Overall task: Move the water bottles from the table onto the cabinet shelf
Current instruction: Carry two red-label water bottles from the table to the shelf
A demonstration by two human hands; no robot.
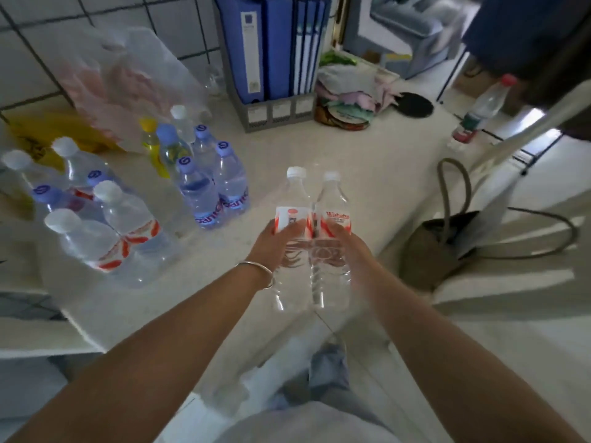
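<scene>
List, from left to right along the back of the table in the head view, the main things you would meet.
Yellow bag → clear plastic bag → blue binders in a grey rack → pile of folded cloths → black round object → red-capped bottle.

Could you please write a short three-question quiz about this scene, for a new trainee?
1. True or false: each hand grips one white-capped water bottle.
2. The red-capped bottle stands: A) beside the purple-capped bottles B) apart, at the table's far right C) inside the woven bag.
3. What is on the left wrist?

Key
1. True: the left hand holds the left bottle, the right hand the Wahaha bottle.
2. B
3. A silver bangle.
</scene>
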